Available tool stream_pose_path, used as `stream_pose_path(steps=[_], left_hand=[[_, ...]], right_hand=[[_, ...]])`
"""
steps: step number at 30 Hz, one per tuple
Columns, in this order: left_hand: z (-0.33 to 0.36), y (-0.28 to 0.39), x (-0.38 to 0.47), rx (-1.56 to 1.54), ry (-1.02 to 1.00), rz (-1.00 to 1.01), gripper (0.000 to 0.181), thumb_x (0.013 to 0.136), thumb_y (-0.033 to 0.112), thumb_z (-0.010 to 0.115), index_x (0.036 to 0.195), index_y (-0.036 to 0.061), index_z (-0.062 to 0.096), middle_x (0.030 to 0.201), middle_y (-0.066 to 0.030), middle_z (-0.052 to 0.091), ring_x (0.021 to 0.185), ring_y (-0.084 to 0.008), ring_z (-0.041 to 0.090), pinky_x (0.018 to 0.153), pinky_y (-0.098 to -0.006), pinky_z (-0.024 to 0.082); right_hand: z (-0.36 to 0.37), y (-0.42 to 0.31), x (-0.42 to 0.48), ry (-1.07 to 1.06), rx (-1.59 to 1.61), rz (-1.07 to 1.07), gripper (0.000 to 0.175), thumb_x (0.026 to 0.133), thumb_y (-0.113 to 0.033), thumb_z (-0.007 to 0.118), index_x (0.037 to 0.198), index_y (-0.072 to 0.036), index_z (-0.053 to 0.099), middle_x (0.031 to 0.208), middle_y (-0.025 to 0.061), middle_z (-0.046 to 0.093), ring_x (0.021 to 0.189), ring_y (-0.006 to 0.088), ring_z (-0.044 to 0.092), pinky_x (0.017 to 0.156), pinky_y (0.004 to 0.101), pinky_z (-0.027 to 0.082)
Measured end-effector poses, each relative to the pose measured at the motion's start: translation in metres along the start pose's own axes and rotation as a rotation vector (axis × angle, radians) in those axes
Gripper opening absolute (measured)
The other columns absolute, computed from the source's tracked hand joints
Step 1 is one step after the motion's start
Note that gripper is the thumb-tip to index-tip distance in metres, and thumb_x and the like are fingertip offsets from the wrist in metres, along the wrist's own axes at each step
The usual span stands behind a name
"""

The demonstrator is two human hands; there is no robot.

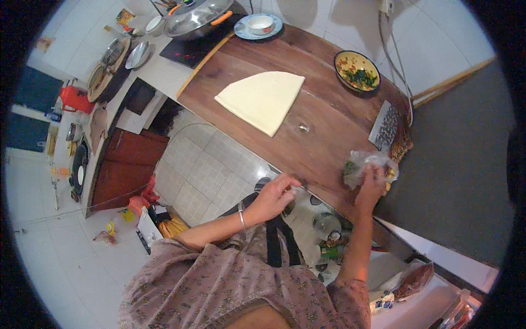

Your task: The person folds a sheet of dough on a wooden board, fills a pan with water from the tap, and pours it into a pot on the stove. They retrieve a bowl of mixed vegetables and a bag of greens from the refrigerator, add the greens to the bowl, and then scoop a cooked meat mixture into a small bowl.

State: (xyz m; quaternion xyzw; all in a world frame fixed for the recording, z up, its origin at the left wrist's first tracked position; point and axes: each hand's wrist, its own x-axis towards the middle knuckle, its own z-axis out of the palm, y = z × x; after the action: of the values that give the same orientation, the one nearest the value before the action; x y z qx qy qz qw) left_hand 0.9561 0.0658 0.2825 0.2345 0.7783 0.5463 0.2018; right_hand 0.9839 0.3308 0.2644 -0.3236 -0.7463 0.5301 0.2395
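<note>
My right hand (372, 181) is on a clear plastic bag (361, 166) with something green inside, at the right end of the wooden board (324, 152). My left hand (275, 197) hovers by the board's near edge, fingers curled, and nothing can be seen in it. Farther back on the board lies a folded, fan-shaped sheet of pale dough (263, 100). A yellow bowl with a dark rim (357, 70) holds chopped greens and orange bits. Near the bag rests a cleaver with a patterned blade (383, 125).
A blue plate (241, 31) with a small white bowl (259, 24) stands at the board's back edge. Left of it, a lidded wok (199, 20) sits on an induction cooker (183, 53). Cables (394, 53) hang down the wall at right. Bags and bottles (328, 226) stand below the board.
</note>
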Motion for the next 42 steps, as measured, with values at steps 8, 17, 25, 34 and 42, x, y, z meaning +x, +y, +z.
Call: stream_pose_path(steps=[8,17,25,34,42], left_hand=[[-0.046,-0.033,-0.031,-0.210,0.034,-0.267,0.017,0.085,0.015,0.051,0.095,0.0014,0.055,0.079,-0.0044,0.056,0.072,-0.0101,0.053,0.067,-0.0252,0.045],[-0.161,-0.089,-0.044,-0.051,0.022,-0.114,0.022,0.085,0.019,0.052,0.099,0.0024,0.056,0.091,-0.0124,0.059,0.086,-0.0230,0.059,0.076,-0.0321,0.046],[-0.253,-0.163,-0.104,-0.059,0.092,-0.159,0.020,0.084,0.019,0.052,0.095,0.0033,0.057,0.087,-0.0099,0.059,0.080,-0.0216,0.058,0.072,-0.0314,0.046],[-0.300,-0.163,-0.131,-0.112,0.152,-0.318,0.022,0.081,0.021,0.051,0.091,0.0024,0.058,0.083,-0.0132,0.060,0.076,-0.0287,0.059,0.069,-0.0359,0.046],[-0.295,-0.176,-0.125,-0.083,0.160,-0.253,0.022,0.083,0.023,0.050,0.090,0.0030,0.058,0.085,-0.0138,0.061,0.078,-0.0300,0.059,0.070,-0.0370,0.046]], right_hand=[[0.004,-0.025,0.066,0.168,0.326,0.071,0.034,0.085,-0.007,0.053,0.117,0.000,0.049,0.090,0.0062,0.058,0.072,0.0116,0.054,0.062,0.0231,0.046],[0.092,0.019,-0.084,0.091,0.269,0.151,0.033,0.081,-0.008,0.055,0.112,0.000,0.045,0.079,0.0081,0.057,0.058,0.0135,0.053,0.048,0.0225,0.042],[0.232,-0.007,-0.184,-0.372,0.042,0.288,0.034,0.084,-0.005,0.054,0.117,-0.001,0.046,0.088,0.0069,0.059,0.069,0.0136,0.059,0.058,0.0240,0.047],[0.308,-0.026,-0.186,-0.695,-0.059,0.122,0.032,0.084,-0.008,0.054,0.115,-0.003,0.048,0.085,0.0049,0.056,0.069,0.0126,0.056,0.061,0.0247,0.046],[0.316,-0.027,-0.180,-0.828,-0.050,0.286,0.027,0.086,-0.014,0.054,0.110,-0.001,0.052,0.084,0.0045,0.057,0.069,0.0128,0.057,0.061,0.0253,0.047]])
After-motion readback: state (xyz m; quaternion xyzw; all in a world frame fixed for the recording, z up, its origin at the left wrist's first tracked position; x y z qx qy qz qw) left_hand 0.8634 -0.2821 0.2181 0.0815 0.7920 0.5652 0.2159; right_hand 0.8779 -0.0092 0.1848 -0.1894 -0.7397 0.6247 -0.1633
